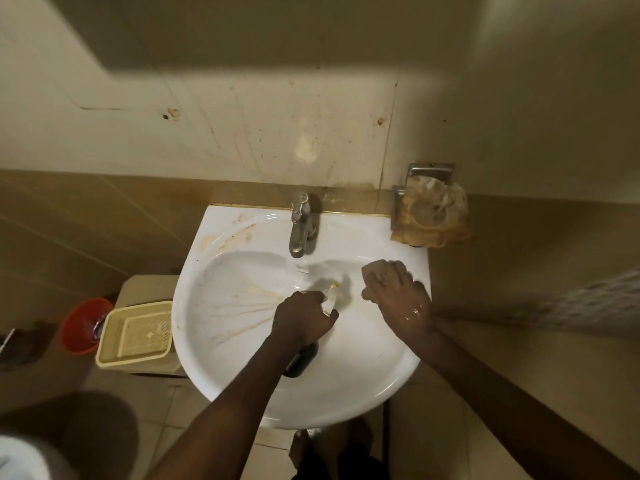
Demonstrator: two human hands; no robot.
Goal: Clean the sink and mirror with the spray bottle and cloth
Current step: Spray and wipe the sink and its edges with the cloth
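Left hand (300, 317) grip around spray bottle (330, 296), nozzle seemingly away; right hand (401, 292) clutching cloth (375, 271).

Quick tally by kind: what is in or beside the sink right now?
Hands: 2, left hand and right hand
Spray bottle: 1
Cloth: 1
Tap: 1
Sink: 1
Soap dish: 1
Basket: 1
Red bucket: 1
Total: 9

I count one white ceramic sink (346, 386), one chrome tap (300, 226), one clear spray bottle (329, 295), one beige cloth (375, 275), two hands (301, 317) (401, 296), one cream plastic basket (135, 332), one orange bucket (83, 323), one metal wall soap dish (429, 209).
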